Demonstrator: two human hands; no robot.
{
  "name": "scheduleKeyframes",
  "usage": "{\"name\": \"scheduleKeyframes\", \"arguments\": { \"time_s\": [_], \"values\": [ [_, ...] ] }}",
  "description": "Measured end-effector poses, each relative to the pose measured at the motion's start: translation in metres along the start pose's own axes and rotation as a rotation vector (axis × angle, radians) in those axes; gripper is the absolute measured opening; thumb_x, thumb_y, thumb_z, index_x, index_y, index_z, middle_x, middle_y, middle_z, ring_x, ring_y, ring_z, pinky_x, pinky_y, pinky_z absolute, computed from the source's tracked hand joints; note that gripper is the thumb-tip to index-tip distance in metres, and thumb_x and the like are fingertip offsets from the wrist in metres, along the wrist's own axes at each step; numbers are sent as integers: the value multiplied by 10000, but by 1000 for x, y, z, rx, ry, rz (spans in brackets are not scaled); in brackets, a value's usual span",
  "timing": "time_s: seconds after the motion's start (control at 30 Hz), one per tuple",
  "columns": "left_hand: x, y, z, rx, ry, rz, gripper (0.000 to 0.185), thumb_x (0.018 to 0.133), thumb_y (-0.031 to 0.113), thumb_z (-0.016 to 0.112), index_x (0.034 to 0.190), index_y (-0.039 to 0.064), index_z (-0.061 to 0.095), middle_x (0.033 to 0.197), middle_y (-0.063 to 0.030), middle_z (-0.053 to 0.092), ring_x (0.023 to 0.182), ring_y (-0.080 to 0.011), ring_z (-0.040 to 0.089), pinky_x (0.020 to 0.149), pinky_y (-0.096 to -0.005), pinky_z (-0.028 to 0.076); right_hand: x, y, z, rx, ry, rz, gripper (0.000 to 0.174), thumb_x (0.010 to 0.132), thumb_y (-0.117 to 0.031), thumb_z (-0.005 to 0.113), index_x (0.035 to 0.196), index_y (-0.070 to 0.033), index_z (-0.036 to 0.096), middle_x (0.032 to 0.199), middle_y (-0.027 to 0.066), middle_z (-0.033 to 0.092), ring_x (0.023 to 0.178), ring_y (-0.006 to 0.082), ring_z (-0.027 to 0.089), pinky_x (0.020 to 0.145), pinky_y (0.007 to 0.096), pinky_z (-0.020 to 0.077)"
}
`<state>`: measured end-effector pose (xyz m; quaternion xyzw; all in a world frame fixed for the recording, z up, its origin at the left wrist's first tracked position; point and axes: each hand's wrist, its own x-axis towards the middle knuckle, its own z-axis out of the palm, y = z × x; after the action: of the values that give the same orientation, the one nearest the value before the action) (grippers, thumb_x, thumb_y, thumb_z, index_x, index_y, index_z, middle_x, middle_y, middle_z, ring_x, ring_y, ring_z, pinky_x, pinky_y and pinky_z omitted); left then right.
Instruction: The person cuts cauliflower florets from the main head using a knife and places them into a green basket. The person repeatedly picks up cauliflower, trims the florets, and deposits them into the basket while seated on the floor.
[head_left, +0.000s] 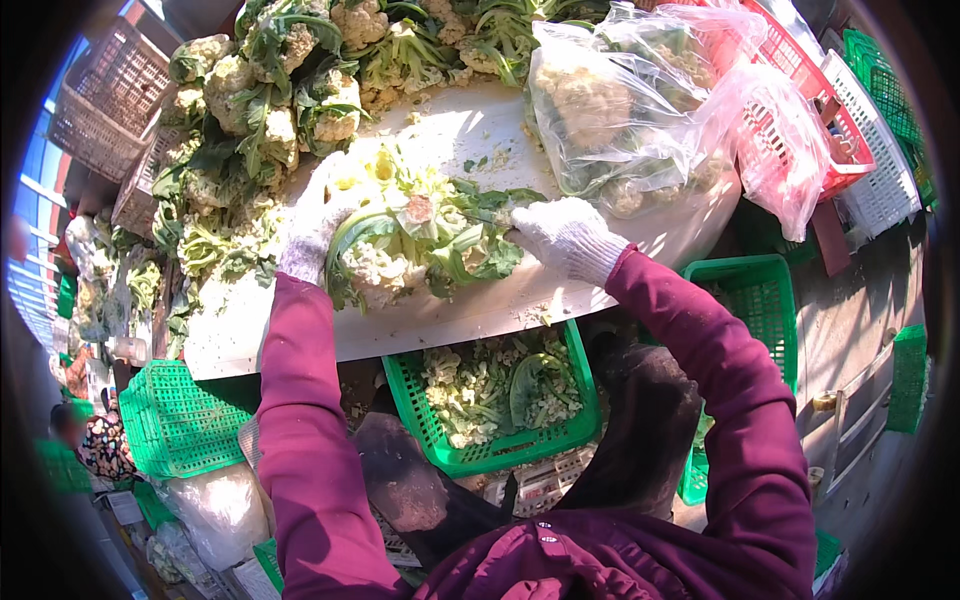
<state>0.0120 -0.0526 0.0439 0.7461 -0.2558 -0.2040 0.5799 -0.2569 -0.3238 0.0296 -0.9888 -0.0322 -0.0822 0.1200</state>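
A head of cauliflower (390, 262) with green leaves lies on the white tabletop (495, 300), its cut stem end turned up. My left hand (319, 217), in a white knitted glove, rests against its left side; sunlight washes out the fingers there. My right hand (566, 232), gloved alike, is closed at the right side of the leaves. A thin dark blade (484, 219) reaches from its fingers into the leaves, most likely a knife, with its handle largely hidden by the glove.
Cauliflowers (262, 97) are piled at the back and left. Bagged cauliflowers (592, 105) lie at the right by a red basket (847, 165). Below the table edge, between the knees, a green crate (510, 457) holds trimmings. Another green crate (784, 300) stands right. A person (105, 442) is at far left.
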Motion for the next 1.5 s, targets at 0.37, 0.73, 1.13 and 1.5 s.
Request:
{"name": "scheduleKeyframes", "arguments": {
  "time_s": [0.37,0.73,1.13,1.5],
  "values": [
    [-37,35,21,7,-13,-62,790,842,81,753,1534,43,373,1469,-125,512,1296,-219,538,1063,-335,469,82,-43,-33,44,35,-40,236,965,-242,563,974,-64,718,835,170,716,780,360,713,710,473,566],
    [-40,16,9,-219,92,-68,733,852,18,697,1512,-10,380,1384,-143,556,1212,-211,582,1004,-331,503,21,-31,6,784,-129,385,443,1035,-365,478,886,18,644,748,192,676,703,318,680,647,434,536],
    [-43,30,32,-68,117,-51,585,909,93,691,1443,-4,473,1297,-118,611,1164,-187,612,995,-317,505,8,-95,20,1252,-166,619,429,1047,-348,460,899,31,597,626,97,608,486,190,607,466,351,505],
    [-44,21,42,22,127,-38,432,928,145,675,1325,0,586,1166,-56,647,1042,-142,626,907,-290,512,-21,-145,51,795,62,519,272,1016,-223,479,1083,21,579,903,225,630,848,395,635,753,491,514]
  ]
}}
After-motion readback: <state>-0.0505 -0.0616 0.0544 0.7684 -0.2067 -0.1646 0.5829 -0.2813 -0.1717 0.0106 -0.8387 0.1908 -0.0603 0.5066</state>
